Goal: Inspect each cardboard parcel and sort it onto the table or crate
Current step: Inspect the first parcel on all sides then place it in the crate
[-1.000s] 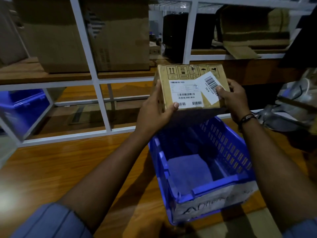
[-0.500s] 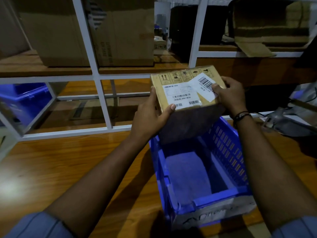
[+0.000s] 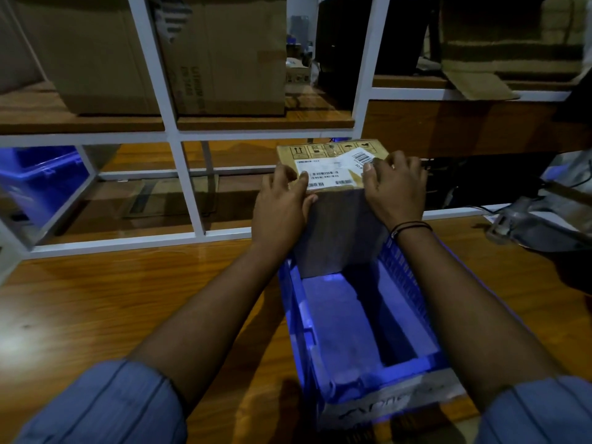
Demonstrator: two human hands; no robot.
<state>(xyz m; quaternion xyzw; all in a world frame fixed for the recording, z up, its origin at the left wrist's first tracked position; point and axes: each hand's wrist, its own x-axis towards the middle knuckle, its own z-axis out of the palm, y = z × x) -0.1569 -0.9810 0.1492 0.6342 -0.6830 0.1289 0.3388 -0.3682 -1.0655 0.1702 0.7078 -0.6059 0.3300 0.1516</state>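
Both hands, left (image 3: 282,203) and right (image 3: 395,187), grip the parcel (image 3: 333,165) over the crate (image 3: 413,283).

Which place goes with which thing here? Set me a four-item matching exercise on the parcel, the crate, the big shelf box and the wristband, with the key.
Things:
1. cardboard parcel
2. blue crate
3. large cardboard box
4. wristband

Places:
A. on the upper shelf
B. round the right wrist
C. gripped by the left hand and right hand at the crate's far end
D. standing on the wooden table

Pairs: 1-C; 2-D; 3-A; 4-B.
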